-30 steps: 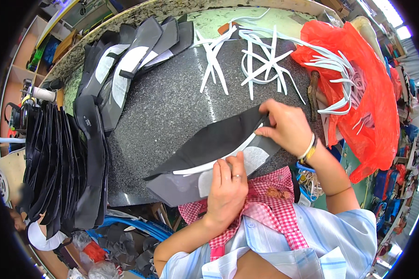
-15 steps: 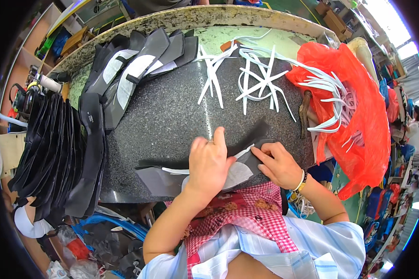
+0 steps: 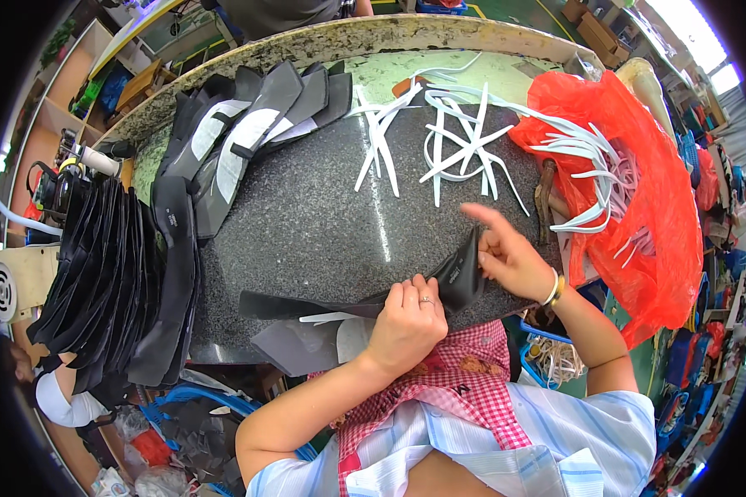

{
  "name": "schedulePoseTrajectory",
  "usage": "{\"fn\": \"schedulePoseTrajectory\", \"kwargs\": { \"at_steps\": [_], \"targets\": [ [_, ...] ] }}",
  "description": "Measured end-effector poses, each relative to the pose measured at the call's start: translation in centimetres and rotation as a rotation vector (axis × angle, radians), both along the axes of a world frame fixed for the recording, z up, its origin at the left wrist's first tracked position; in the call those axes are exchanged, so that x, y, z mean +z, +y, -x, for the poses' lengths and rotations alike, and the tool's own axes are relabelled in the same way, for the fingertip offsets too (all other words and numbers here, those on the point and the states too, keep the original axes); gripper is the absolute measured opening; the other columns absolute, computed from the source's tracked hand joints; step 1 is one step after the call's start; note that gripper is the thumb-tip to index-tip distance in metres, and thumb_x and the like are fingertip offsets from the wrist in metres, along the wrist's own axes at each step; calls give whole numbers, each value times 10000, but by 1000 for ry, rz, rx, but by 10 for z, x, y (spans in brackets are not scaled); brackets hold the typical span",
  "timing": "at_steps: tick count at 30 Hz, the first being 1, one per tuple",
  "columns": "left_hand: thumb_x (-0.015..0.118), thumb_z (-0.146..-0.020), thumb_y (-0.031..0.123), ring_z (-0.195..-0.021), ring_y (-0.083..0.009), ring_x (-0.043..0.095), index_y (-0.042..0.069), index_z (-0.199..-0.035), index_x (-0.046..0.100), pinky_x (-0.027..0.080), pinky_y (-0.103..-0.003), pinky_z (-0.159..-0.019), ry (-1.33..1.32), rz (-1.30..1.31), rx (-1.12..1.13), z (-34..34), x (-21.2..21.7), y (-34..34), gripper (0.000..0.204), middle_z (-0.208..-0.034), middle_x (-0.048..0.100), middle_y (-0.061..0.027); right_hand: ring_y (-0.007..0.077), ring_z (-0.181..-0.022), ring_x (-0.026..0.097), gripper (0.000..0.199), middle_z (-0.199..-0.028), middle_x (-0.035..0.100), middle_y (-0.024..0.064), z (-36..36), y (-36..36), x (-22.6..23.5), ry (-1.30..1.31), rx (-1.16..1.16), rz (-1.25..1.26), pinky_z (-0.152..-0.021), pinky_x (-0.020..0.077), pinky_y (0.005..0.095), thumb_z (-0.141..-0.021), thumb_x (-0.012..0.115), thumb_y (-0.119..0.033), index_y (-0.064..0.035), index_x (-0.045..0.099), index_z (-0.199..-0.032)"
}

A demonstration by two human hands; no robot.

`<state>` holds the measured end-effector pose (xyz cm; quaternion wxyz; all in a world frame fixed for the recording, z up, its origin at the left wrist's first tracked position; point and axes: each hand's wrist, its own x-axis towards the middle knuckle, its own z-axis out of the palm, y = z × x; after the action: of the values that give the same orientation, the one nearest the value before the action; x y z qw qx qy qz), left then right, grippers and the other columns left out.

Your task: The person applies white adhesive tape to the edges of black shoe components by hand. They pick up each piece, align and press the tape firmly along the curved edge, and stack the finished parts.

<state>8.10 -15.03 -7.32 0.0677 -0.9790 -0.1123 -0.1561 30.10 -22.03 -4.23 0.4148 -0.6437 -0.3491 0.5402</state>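
A long black leather-like strip (image 3: 340, 305), which looks like a shoe part, lies across the near edge of the bench. My left hand (image 3: 408, 321) is closed over its middle, fingers bent and knuckles up. The strip's right end rises in a fold beside my right hand (image 3: 514, 261), whose thumb and bent fingers are at its edge while the index finger points away. Below the strip lies a grey piece (image 3: 292, 348) with a pale patch, partly under my left hand. The tip of a narrow white strip (image 3: 327, 317) shows between them.
Several white strips (image 3: 471, 145) lie on the dark stone bench top (image 3: 307, 215), beyond my hands. A red plastic bag (image 3: 663, 224) with more strips sits at the right. Stacked black pieces (image 3: 99, 273) stand at the left, and grey pieces with white patches (image 3: 244, 137) lie farther back.
The black strip's right part now stands folded up, covering the grey piece's right side. My left hand has moved right and closed over it. My right hand has risen slightly, its index finger stretched out.
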Motion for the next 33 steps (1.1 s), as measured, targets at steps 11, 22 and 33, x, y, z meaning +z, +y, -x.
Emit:
{"fn": "schedulePoseTrajectory", "kwargs": {
  "at_steps": [11,22,33],
  "targets": [
    [654,-804,82,-816,-266,668,-65,-1036,706,518,-330,-734,-1,-7,-21,1,2,4,280,-954,701,-214,248,-923,555,551,-1058,561,89,-9,4,24,-831,213,-473,-836,457,368,-777,636,-149,-174,599,-1327],
    [646,-821,103,-837,-252,658,-40,-994,712,509,-344,-797,55,0,27,2,5,2,234,-968,696,-189,340,-1010,574,732,-1125,548,173,20,10,10,-708,525,-576,-901,493,433,-696,697,-64,-10,496,-1398],
    [733,-720,367,-1118,-315,590,-45,-1176,622,453,-441,-998,90,286,150,107,23,27,624,-1205,615,-146,276,-1014,526,575,-1104,517,127,66,15,-5,-861,843,-505,-880,458,383,-792,699,-105,-117,571,-1353]
  ]
}}
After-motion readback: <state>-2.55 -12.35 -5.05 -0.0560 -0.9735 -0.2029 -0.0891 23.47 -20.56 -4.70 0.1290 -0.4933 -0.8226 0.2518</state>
